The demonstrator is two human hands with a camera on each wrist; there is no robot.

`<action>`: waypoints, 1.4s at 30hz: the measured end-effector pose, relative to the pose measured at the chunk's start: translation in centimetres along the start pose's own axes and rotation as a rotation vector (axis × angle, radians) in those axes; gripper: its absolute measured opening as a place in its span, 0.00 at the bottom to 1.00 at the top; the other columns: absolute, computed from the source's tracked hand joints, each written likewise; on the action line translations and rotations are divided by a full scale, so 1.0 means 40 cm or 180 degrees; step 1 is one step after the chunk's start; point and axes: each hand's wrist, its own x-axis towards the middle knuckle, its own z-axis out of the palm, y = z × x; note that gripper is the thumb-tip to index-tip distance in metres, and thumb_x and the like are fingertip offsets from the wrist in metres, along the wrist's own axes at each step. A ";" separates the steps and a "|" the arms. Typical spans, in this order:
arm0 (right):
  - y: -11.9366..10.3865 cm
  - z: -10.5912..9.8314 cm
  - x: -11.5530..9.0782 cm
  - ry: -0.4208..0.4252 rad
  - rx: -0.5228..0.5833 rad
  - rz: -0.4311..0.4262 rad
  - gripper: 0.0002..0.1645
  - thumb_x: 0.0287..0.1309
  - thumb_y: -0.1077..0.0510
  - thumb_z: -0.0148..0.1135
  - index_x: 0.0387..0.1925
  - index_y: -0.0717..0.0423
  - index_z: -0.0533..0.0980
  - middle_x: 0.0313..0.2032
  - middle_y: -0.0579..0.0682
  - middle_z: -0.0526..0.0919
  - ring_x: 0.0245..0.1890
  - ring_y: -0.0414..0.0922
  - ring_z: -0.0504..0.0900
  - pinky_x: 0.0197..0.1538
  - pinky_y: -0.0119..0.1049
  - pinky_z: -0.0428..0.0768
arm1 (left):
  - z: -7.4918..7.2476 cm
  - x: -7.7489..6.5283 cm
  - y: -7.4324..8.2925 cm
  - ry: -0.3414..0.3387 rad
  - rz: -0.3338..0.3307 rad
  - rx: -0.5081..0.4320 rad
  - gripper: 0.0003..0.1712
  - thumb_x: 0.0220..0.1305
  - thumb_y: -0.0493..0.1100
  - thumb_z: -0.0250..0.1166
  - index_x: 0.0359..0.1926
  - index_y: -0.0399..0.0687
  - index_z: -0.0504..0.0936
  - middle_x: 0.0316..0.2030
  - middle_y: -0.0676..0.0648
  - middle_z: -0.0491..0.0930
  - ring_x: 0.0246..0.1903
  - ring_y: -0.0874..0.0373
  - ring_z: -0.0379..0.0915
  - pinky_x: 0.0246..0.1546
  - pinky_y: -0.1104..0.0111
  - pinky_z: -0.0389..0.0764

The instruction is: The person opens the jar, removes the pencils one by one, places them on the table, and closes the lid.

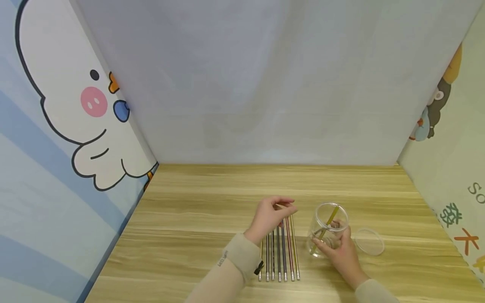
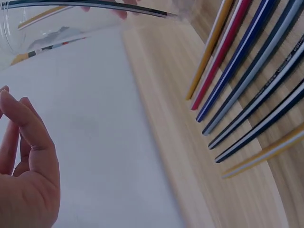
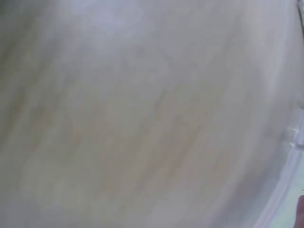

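My left hand [image 1: 268, 215] hovers over the far ends of a row of pencils [image 1: 279, 252], its fingers loosely bent. In the left wrist view that hand [image 2: 33, 161] shows nothing between its fingers, and the pencils [image 2: 240, 59] lie apart from it. A clear round jar [image 1: 316, 225] stands to the right, gripped around its side by my right hand [image 1: 342, 252]. Inside lean a yellow pencil [image 1: 333, 215] and a dark pencil [image 2: 118, 6]. The right wrist view is mostly blurred jar wall [image 3: 280, 190], with a fingertip [image 3: 299, 213] at the edge.
Right of the jar, a clear flat disc like a lid [image 1: 383, 244] lies on the wood-grain table [image 1: 197, 202]. A pale wall panel [image 1: 242, 105] rises along the back edge. Cartoon-printed side panels [image 1: 57, 97] flank the table.
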 end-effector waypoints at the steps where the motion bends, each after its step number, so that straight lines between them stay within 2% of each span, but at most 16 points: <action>1: -0.002 -0.002 0.000 -0.0039 0.0039 0.0028 0.47 0.54 0.62 0.71 0.65 0.68 0.51 0.65 0.77 0.63 0.66 0.76 0.59 0.61 0.81 0.56 | 0.005 -0.003 0.007 -0.0042 0.0030 0.0012 0.17 0.62 0.45 0.70 0.51 0.46 0.84 0.39 0.51 0.83 0.19 0.63 0.72 0.20 0.71 0.81; 5: -0.008 -0.010 0.000 -0.0155 0.0189 0.0090 0.48 0.56 0.61 0.70 0.68 0.66 0.49 0.67 0.73 0.63 0.69 0.75 0.54 0.62 0.83 0.49 | 0.026 -0.015 0.033 -0.0175 0.0135 0.0105 0.16 0.62 0.46 0.71 0.50 0.47 0.85 0.40 0.52 0.84 0.19 0.62 0.72 0.19 0.73 0.79; 10: -0.017 -0.015 -0.007 -0.0138 0.0341 0.0056 0.52 0.56 0.64 0.69 0.71 0.63 0.47 0.70 0.71 0.59 0.70 0.73 0.52 0.62 0.84 0.46 | 0.048 -0.029 0.061 -0.0307 0.0229 0.0218 0.16 0.61 0.46 0.72 0.48 0.47 0.85 0.43 0.51 0.85 0.19 0.63 0.72 0.18 0.73 0.79; 12: -0.023 -0.015 -0.008 -0.0062 0.0398 0.0010 0.52 0.55 0.65 0.69 0.72 0.61 0.47 0.69 0.70 0.60 0.69 0.67 0.55 0.62 0.83 0.47 | 0.055 -0.034 0.070 -0.0388 0.0276 0.0292 0.17 0.60 0.46 0.72 0.49 0.48 0.85 0.44 0.51 0.84 0.20 0.62 0.73 0.18 0.73 0.80; 16: -0.039 -0.013 -0.007 0.0129 0.0510 -0.0113 0.53 0.52 0.69 0.69 0.72 0.60 0.47 0.67 0.68 0.62 0.65 0.45 0.61 0.63 0.82 0.48 | 0.068 -0.041 0.084 -0.0528 0.0373 0.0453 0.18 0.58 0.46 0.73 0.50 0.49 0.85 0.45 0.53 0.82 0.23 0.62 0.75 0.20 0.72 0.82; 17: -0.042 -0.013 -0.006 0.0164 0.0528 -0.0149 0.54 0.52 0.70 0.69 0.72 0.60 0.47 0.67 0.68 0.62 0.65 0.44 0.61 0.63 0.82 0.47 | 0.072 -0.042 0.086 -0.0556 0.0405 0.0484 0.18 0.58 0.46 0.73 0.50 0.49 0.85 0.46 0.53 0.82 0.23 0.64 0.75 0.20 0.72 0.82; 19: -0.047 -0.013 -0.004 0.0193 0.0553 -0.0221 0.54 0.51 0.71 0.69 0.73 0.61 0.46 0.67 0.69 0.61 0.66 0.47 0.62 0.63 0.83 0.44 | 0.079 -0.044 0.088 -0.0603 0.0437 0.0527 0.18 0.58 0.46 0.73 0.49 0.48 0.85 0.47 0.53 0.82 0.24 0.66 0.74 0.20 0.72 0.83; 23: -0.055 -0.014 0.000 0.0227 0.0555 -0.0304 0.54 0.50 0.71 0.68 0.72 0.64 0.47 0.68 0.71 0.59 0.67 0.61 0.58 0.62 0.85 0.42 | 0.093 -0.049 0.089 -0.0699 0.0506 0.0553 0.17 0.59 0.44 0.73 0.50 0.47 0.85 0.49 0.53 0.82 0.24 0.68 0.73 0.20 0.72 0.83; 28: -0.053 -0.014 0.009 0.0307 0.0515 -0.0417 0.54 0.47 0.73 0.70 0.72 0.61 0.51 0.68 0.69 0.62 0.64 0.34 0.62 0.65 0.81 0.45 | 0.113 -0.049 0.085 -0.0784 0.0573 0.0607 0.17 0.60 0.43 0.72 0.50 0.46 0.85 0.50 0.52 0.82 0.21 0.68 0.73 0.19 0.73 0.83; 30: -0.048 -0.013 0.012 0.0291 0.0527 -0.0532 0.55 0.46 0.74 0.70 0.72 0.61 0.51 0.68 0.63 0.65 0.62 0.27 0.62 0.65 0.81 0.44 | 0.119 -0.047 0.083 -0.0814 0.0618 0.0683 0.17 0.60 0.44 0.72 0.50 0.46 0.85 0.49 0.51 0.82 0.19 0.68 0.73 0.19 0.74 0.83; 35: -0.035 -0.011 0.012 0.0219 0.0503 -0.0646 0.57 0.45 0.75 0.69 0.74 0.60 0.49 0.63 0.34 0.69 0.60 0.23 0.64 0.61 0.84 0.46 | 0.126 -0.045 0.081 -0.0906 0.0795 0.0926 0.17 0.62 0.44 0.70 0.50 0.45 0.85 0.47 0.50 0.83 0.15 0.68 0.72 0.17 0.77 0.80; 37: -0.032 -0.011 0.011 0.0226 0.0423 -0.0623 0.58 0.46 0.74 0.70 0.74 0.59 0.48 0.62 0.37 0.70 0.60 0.21 0.64 0.61 0.83 0.51 | 0.127 -0.043 0.081 -0.0932 0.0872 0.1034 0.17 0.62 0.44 0.70 0.51 0.45 0.85 0.47 0.49 0.83 0.14 0.68 0.72 0.17 0.78 0.79; 39: -0.030 -0.011 0.010 0.0249 0.0334 -0.0607 0.58 0.46 0.74 0.70 0.74 0.60 0.49 0.64 0.52 0.72 0.59 0.20 0.64 0.60 0.82 0.55 | 0.126 -0.040 0.081 -0.0948 0.0957 0.1216 0.17 0.63 0.45 0.70 0.51 0.46 0.85 0.46 0.50 0.83 0.15 0.70 0.71 0.18 0.80 0.78; 40: -0.028 -0.010 0.011 0.0272 0.0262 -0.0600 0.58 0.46 0.74 0.70 0.74 0.61 0.49 0.63 0.57 0.71 0.58 0.20 0.64 0.66 0.74 0.59 | 0.126 -0.038 0.082 -0.0951 0.1005 0.1325 0.17 0.63 0.45 0.70 0.51 0.47 0.85 0.46 0.50 0.83 0.16 0.71 0.70 0.19 0.81 0.77; 42: -0.023 -0.009 0.012 0.0297 0.0201 -0.0613 0.57 0.45 0.74 0.70 0.73 0.62 0.49 0.64 0.52 0.72 0.58 0.20 0.64 0.65 0.73 0.62 | 0.125 -0.035 0.082 -0.0948 0.1067 0.1559 0.17 0.63 0.47 0.69 0.52 0.50 0.85 0.47 0.52 0.84 0.20 0.72 0.70 0.23 0.83 0.76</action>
